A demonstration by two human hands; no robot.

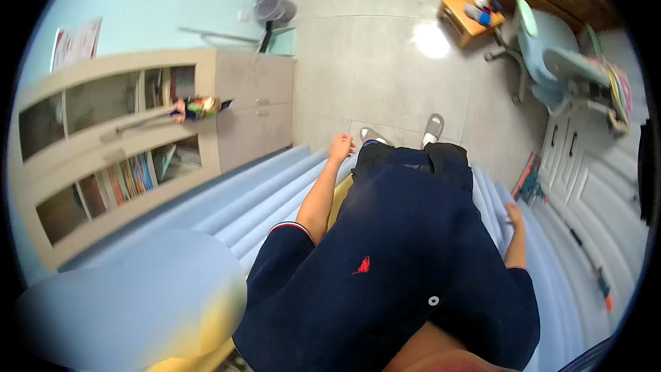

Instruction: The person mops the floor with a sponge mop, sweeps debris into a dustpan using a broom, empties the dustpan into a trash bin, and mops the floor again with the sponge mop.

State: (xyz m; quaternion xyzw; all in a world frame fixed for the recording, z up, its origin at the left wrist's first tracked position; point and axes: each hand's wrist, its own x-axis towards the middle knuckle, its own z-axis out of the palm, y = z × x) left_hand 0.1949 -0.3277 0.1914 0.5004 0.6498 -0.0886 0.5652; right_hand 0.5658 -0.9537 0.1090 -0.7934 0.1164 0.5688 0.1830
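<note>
My left hand [342, 147] hangs beside my left thigh, holding nothing visible, its fingers curled in. On the other side, my right hand [513, 215] is open and empty, near the light blue ribbed fabric [268, 186] that spreads on both sides of my body. A yellow surface [339, 200] shows between my left arm and my dark blue shirt [420, 234]. Both grey slippers [434, 127] are on the floor in front of me.
At the left is a cabinet [255, 69] with books on its shelves. A grey bin [274, 7] sits by the wall. Small objects lie on a wooden stool [458, 7] at the upper right, near a light blue chair [544, 45]. White cabinet doors [585, 158] line the right.
</note>
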